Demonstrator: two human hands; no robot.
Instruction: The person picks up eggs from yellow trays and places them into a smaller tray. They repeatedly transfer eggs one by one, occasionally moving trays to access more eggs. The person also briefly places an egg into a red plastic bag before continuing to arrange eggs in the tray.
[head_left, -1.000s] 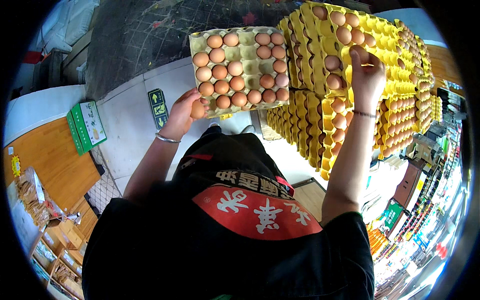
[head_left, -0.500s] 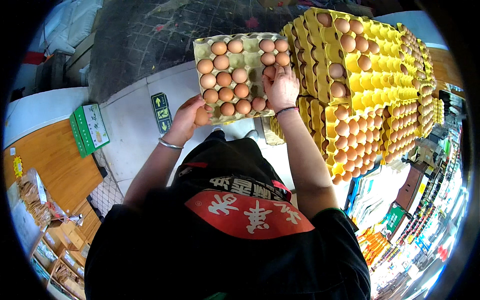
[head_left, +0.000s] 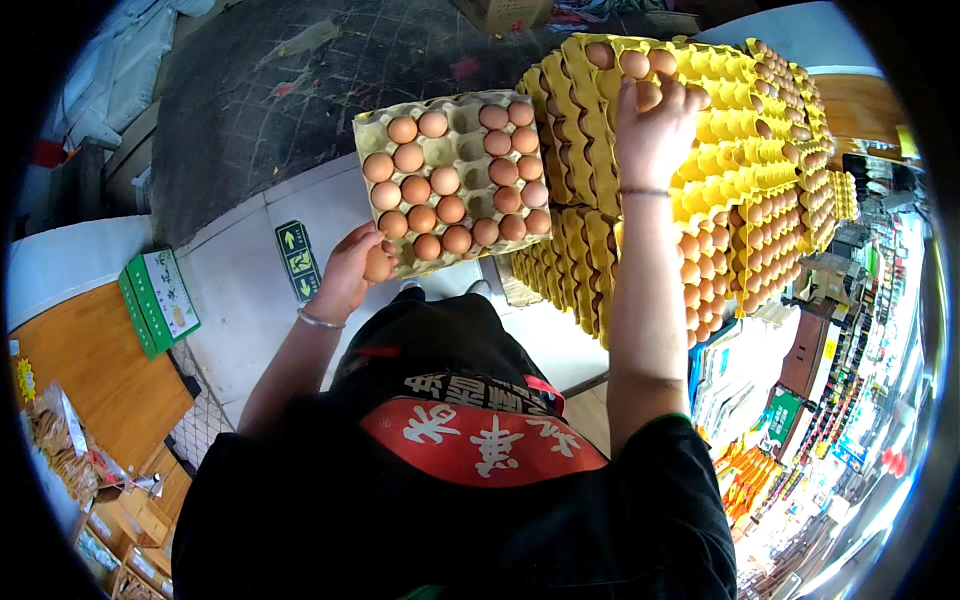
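Curled hands: left grips dimpled pulp tray, right touches smooth egg, its hold unclear.

A green-and-white carton sits at a wooden desk, near an arrowed green floor sign; farther off, a cardboard box

Partly filled with brown eggs, the grey tray is beside stacked yellow trays.
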